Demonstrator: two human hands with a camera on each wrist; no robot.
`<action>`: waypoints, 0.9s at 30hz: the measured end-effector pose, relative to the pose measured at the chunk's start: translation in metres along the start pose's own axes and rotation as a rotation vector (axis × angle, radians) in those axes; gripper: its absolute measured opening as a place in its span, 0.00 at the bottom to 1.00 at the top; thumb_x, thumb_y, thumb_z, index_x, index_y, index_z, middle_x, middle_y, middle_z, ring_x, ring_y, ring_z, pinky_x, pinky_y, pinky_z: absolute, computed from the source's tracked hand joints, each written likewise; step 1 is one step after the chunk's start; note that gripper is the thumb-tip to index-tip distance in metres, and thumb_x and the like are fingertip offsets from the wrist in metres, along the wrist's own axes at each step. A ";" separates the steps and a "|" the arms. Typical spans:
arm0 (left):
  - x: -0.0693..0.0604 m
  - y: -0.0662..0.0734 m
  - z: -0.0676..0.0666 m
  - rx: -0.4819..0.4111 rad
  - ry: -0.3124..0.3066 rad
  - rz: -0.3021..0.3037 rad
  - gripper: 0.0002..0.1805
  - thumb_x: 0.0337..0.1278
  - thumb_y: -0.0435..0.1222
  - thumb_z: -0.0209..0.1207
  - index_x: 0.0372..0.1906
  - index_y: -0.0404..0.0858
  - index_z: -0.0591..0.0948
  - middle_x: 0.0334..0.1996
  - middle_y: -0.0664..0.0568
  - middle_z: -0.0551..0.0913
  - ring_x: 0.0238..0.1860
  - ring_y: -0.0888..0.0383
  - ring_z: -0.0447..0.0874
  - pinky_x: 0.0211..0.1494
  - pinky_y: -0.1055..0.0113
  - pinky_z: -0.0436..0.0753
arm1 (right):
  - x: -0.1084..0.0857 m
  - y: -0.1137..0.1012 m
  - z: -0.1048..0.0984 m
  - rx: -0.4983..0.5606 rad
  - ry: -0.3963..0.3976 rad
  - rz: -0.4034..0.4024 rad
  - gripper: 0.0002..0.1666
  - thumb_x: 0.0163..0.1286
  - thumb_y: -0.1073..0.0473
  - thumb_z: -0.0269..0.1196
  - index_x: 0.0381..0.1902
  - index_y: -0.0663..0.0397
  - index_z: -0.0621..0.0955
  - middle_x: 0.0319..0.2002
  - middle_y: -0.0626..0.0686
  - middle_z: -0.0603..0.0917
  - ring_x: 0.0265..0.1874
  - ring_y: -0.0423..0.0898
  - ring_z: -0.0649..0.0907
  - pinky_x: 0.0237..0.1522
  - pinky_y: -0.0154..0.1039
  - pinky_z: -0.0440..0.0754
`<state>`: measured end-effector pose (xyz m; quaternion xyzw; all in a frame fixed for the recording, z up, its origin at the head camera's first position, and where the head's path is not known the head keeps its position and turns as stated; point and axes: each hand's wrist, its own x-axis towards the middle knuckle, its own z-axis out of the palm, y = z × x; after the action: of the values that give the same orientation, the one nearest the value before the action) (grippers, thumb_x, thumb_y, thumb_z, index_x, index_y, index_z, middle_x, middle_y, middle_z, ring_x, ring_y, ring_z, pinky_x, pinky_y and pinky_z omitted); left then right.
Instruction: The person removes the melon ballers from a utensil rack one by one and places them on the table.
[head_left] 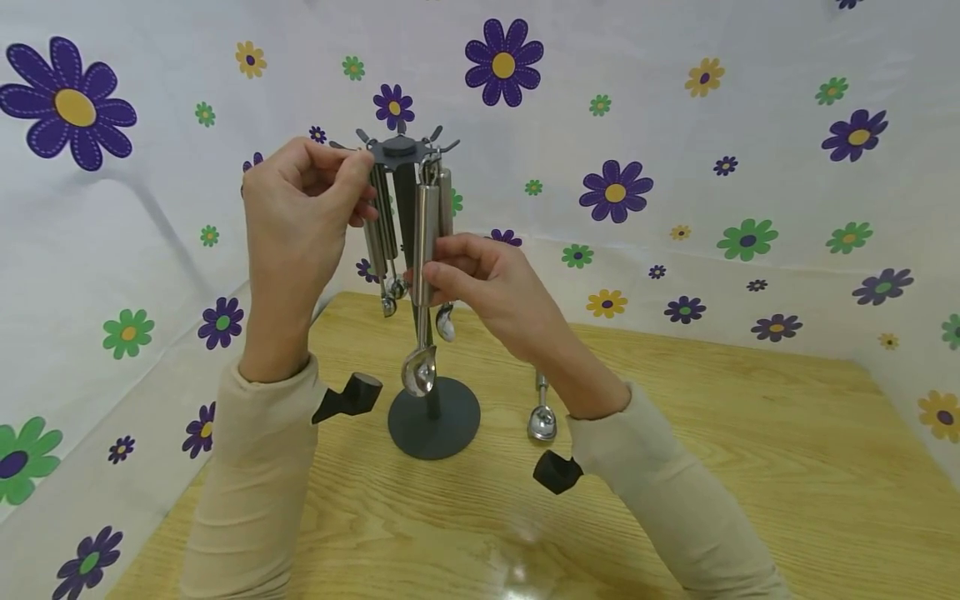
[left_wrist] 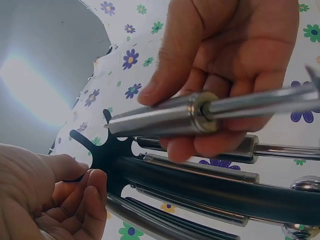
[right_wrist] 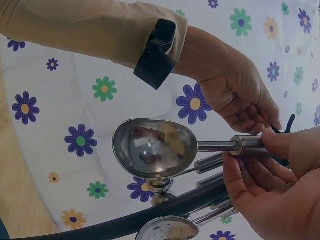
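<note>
A dark grey utensil stand [head_left: 433,421] with a round base and hooked arms rises from the table. My right hand [head_left: 491,287] grips the steel handle of an ice cream scoop [head_left: 418,371] between thumb and fingers. That scoop hangs bowl-down in front of the post, its handle top close to a hook; whether it bears on the hook cannot be told. My left hand [head_left: 307,187] pinches one arm of the stand's top, seen also in the left wrist view as a black hook plate [left_wrist: 102,155]. Several other steel-handled utensils [head_left: 382,225] hang around the post.
Another steel scoop [head_left: 542,421] lies on the wooden table [head_left: 712,467], right of the stand's base and partly behind the right forearm. White flowered cloth [head_left: 675,275] stands behind and at the sides. Each sleeve carries a black wrist mount [head_left: 558,472].
</note>
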<state>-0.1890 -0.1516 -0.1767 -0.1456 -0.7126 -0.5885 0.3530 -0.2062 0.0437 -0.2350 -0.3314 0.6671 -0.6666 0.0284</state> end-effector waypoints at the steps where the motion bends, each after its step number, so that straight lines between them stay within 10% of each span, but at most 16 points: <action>1: 0.000 0.000 0.000 -0.003 -0.001 0.002 0.10 0.70 0.37 0.65 0.42 0.32 0.85 0.26 0.52 0.84 0.25 0.57 0.84 0.34 0.72 0.85 | -0.001 -0.001 -0.001 -0.009 -0.006 0.000 0.16 0.78 0.68 0.59 0.60 0.69 0.79 0.48 0.62 0.87 0.43 0.51 0.87 0.53 0.51 0.86; 27: 0.000 -0.001 0.002 0.010 0.003 -0.008 0.08 0.71 0.36 0.64 0.42 0.33 0.85 0.26 0.52 0.84 0.25 0.58 0.84 0.33 0.73 0.85 | -0.014 -0.021 -0.020 -0.092 -0.069 0.016 0.14 0.78 0.66 0.60 0.56 0.66 0.82 0.43 0.59 0.89 0.45 0.55 0.87 0.52 0.48 0.85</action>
<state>-0.1902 -0.1505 -0.1773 -0.1402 -0.7156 -0.5866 0.3524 -0.1961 0.0699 -0.2199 -0.3496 0.6984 -0.6232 0.0413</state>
